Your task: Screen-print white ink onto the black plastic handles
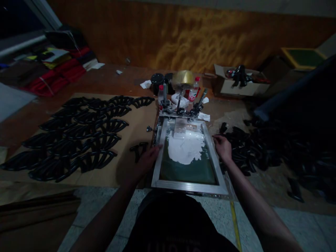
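Flanking the framed screen, the left hand and right hand are partly curled, grip unclear.

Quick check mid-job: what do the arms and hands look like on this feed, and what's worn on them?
Both the left hand and the right hand are ungloved, and both forearms are bare where they show. No watch, cable or marking is visible on them; the light is too dim to rule out rings. A dark shirt with faint lettering shows between the arms.
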`<action>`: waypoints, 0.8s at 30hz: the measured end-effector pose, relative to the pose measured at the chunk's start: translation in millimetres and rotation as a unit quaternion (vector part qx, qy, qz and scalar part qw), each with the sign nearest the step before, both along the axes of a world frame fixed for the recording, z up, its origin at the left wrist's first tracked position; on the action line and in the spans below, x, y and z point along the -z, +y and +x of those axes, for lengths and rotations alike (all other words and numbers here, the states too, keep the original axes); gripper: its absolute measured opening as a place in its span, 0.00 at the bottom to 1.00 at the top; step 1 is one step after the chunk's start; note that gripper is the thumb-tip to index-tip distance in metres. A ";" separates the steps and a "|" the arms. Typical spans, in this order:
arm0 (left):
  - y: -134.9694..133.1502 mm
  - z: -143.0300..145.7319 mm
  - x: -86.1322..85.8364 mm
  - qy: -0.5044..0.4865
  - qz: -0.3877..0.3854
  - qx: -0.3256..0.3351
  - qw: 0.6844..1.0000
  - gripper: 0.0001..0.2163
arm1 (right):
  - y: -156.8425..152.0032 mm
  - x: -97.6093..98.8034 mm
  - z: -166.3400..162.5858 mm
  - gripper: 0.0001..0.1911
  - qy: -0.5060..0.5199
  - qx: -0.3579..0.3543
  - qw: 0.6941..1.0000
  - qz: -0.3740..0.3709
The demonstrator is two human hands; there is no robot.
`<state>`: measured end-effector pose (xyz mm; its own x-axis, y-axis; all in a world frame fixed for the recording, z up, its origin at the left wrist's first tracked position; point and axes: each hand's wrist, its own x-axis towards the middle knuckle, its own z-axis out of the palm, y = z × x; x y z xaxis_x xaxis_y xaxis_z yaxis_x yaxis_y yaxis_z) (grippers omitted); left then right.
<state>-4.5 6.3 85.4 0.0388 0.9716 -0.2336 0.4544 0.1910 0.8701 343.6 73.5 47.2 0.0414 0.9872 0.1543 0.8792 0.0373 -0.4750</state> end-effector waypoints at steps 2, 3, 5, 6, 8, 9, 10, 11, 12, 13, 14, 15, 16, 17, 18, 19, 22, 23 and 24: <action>-6.5 4.0 24.2 0.006 -0.027 -0.015 1.000 0.25 | 17.9 -15.2 -13.3 0.22 0.010 0.002 0.997 0.074; -7.0 6.3 35.0 0.011 -0.029 -0.015 0.999 0.27 | 26.0 -23.2 -27.4 0.25 0.005 -0.026 0.994 0.110; -4.9 9.3 52.5 0.019 -0.022 -0.007 1.000 0.29 | 38.1 -37.3 -62.9 0.31 -0.028 -0.112 0.985 0.131; -3.2 9.6 58.9 0.021 -0.016 0.001 1.000 0.29 | 40.8 -42.1 -80.4 0.29 -0.053 -0.154 0.981 0.107; -0.7 8.5 67.0 0.023 -0.018 0.017 0.999 0.29 | 37.8 -45.2 -106.7 0.18 -0.106 -0.211 0.972 0.012; 0.0 7.5 69.2 0.023 -0.025 0.021 0.999 0.29 | 31.7 -43.5 -113.9 0.13 -0.131 -0.230 0.964 -0.037; 0.2 6.7 70.4 0.023 -0.031 0.024 0.999 0.29 | 23.0 -40.3 -116.8 0.10 -0.151 -0.249 0.954 -0.072; 0.1 6.1 71.0 0.023 -0.032 0.024 0.999 0.29 | 12.6 -36.5 -115.9 0.09 -0.167 -0.270 0.944 -0.089; -0.2 5.8 71.3 0.022 -0.031 0.021 0.999 0.28 | 1.7 -33.0 -112.0 0.09 -0.179 -0.296 0.934 -0.090; -0.5 5.9 71.3 0.020 -0.028 0.016 0.999 0.28 | -8.6 -30.5 -106.3 0.10 -0.185 -0.331 0.922 -0.081; -0.9 6.2 71.3 0.018 -0.023 0.012 0.999 0.27 | -16.9 -29.4 -99.9 0.11 -0.186 -0.371 0.907 -0.071; -1.1 6.6 71.2 0.015 -0.019 0.009 1.000 0.27 | -22.5 -29.8 -93.9 0.13 -0.182 -0.409 0.892 -0.068; -1.3 7.0 71.0 0.011 -0.016 0.008 1.000 0.27 | -25.1 -31.3 -89.2 0.14 -0.175 -0.440 0.878 -0.072; -1.5 7.3 70.6 0.006 -0.016 0.008 1.000 0.27 | -25.1 -33.2 -86.4 0.14 -0.165 -0.459 0.869 -0.079; -1.6 7.6 69.9 0.001 -0.018 0.009 1.000 0.27 | -23.4 -34.6 -85.5 0.14 -0.154 -0.463 0.869 -0.083; -1.7 7.7 69.0 -0.002 -0.020 0.011 1.000 0.27 | -21.2 -34.8 -86.3 0.13 -0.146 -0.451 0.877 -0.079; -2.9 8.1 65.1 -0.003 -0.040 0.002 0.999 0.27 | -22.4 -24.2 -91.9 0.09 -0.139 -0.379 0.915 -0.027; -3.4 8.4 63.9 -0.002 -0.044 -0.004 0.999 0.27 | -26.9 -17.8 -92.5 0.10 -0.138 -0.371 0.918 -0.007; -3.9 8.8 63.1 -0.003 -0.044 -0.008 0.999 0.27 | -32.8 -11.3 -91.9 0.12 -0.134 -0.377 0.916 0.006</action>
